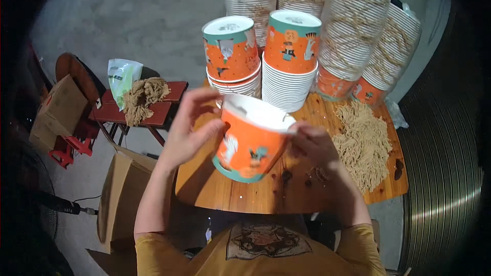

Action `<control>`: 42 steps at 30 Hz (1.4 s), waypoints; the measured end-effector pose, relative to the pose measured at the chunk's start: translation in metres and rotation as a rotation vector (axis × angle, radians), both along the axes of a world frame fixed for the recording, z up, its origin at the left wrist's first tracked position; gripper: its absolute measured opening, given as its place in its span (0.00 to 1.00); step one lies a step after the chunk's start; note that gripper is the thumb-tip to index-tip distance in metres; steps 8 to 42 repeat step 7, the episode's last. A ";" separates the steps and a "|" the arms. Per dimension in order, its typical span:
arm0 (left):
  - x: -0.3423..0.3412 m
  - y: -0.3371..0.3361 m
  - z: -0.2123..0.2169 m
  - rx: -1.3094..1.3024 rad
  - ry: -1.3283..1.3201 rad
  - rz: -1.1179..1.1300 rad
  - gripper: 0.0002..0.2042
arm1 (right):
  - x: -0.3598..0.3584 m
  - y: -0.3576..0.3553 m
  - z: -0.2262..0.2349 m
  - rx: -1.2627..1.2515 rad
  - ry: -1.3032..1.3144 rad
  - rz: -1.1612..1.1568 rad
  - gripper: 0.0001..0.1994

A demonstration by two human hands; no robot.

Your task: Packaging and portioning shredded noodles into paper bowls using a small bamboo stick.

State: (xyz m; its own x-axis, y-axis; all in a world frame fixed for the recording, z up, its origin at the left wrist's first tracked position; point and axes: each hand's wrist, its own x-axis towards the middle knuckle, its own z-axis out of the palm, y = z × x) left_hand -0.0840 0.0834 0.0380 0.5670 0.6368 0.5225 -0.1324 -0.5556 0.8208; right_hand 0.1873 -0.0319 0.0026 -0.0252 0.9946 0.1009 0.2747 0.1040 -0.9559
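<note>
An orange paper bucket (250, 145) with a green base band and printed figures is tilted above the near part of the wooden table (215, 197). Its white inside faces up and away from me. My left hand (192, 130) grips the bucket's left side, thumb at the wall near the rim. With bent fingers my right hand (314, 145) pinches the opposite rim, where a bit of cord seems to show. Right of that hand lies a heap of tan twisted cords (363, 148). Beyond the bucket stand two stacks of similar buckets, each topped by an upside-down orange bucket (291, 43).
Tall plastic-wrapped bucket stacks (353, 30) with cords line the table's back. To the left, a red bench (176, 92) bears a tan cord bundle (146, 97) and a white-green bag (123, 76). An open cardboard box (125, 194) stands on the floor near my left arm.
</note>
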 end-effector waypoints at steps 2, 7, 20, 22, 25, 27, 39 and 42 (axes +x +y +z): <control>-0.009 0.016 0.014 -0.028 -0.202 0.029 0.24 | -0.012 0.023 0.019 0.004 0.179 0.002 0.17; -0.038 0.041 0.024 -0.219 -0.550 0.208 0.20 | -0.018 0.110 0.051 -0.065 1.087 0.038 0.21; -0.038 0.041 0.024 -0.219 -0.550 0.208 0.20 | -0.018 0.110 0.051 -0.065 1.087 0.038 0.21; -0.038 0.041 0.024 -0.219 -0.550 0.208 0.20 | -0.018 0.110 0.051 -0.065 1.087 0.038 0.21; -0.038 0.041 0.024 -0.219 -0.550 0.208 0.20 | -0.018 0.110 0.051 -0.065 1.087 0.038 0.21; -0.038 0.041 0.024 -0.219 -0.550 0.208 0.20 | -0.018 0.110 0.051 -0.065 1.087 0.038 0.21; -0.038 0.041 0.024 -0.219 -0.550 0.208 0.20 | -0.018 0.110 0.051 -0.065 1.087 0.038 0.21; -0.038 0.041 0.024 -0.219 -0.550 0.208 0.20 | -0.018 0.110 0.051 -0.065 1.087 0.038 0.21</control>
